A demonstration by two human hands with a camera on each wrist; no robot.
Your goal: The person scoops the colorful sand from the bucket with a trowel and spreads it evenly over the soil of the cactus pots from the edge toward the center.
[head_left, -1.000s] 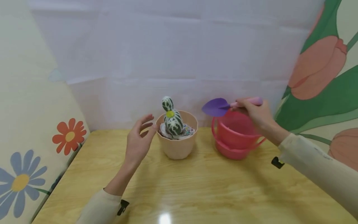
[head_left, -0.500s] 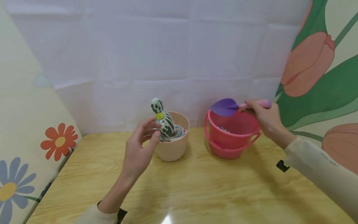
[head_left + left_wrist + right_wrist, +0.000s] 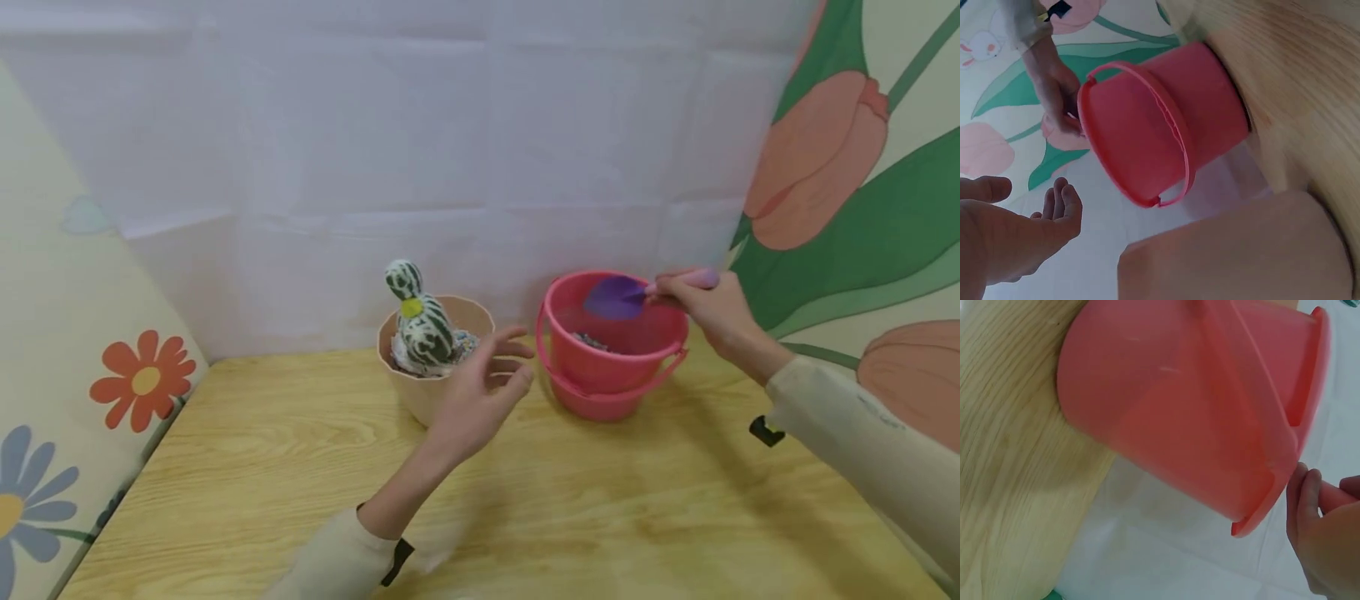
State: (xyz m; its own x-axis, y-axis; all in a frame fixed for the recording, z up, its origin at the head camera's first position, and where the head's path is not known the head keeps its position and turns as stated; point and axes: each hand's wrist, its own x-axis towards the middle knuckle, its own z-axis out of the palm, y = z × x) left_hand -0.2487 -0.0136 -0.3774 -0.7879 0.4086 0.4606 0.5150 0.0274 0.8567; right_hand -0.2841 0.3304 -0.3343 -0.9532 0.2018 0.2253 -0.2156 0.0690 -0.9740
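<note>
My right hand [image 3: 708, 307] grips the pink handle of a small trowel [image 3: 617, 298]. Its purple blade hangs inside the mouth of a red bucket [image 3: 600, 371], which has a swing handle and holds some grainy bits [image 3: 592, 342] low inside. In front of the beige flower pot [image 3: 411, 396], my left hand [image 3: 476, 400] hovers with relaxed fingers, holding nothing. A striped green and white toy cactus [image 3: 429, 332] with a yellow band leans left in that pot, set in pale, speckled filling. The left wrist view shows the left hand [image 3: 1019, 240] apart from both pot and bucket.
A wood-grain table [image 3: 585, 508] carries the pot and bucket side by side near its back edge. Behind them hangs a white creased sheet [image 3: 360, 150]. Flower-painted panels [image 3: 885, 275] flank the table on both sides.
The trowel has lowered from above the bucket's rim into its mouth. My left hand has gone from the pot's left side to its front right. The head view has shifted slightly right.
</note>
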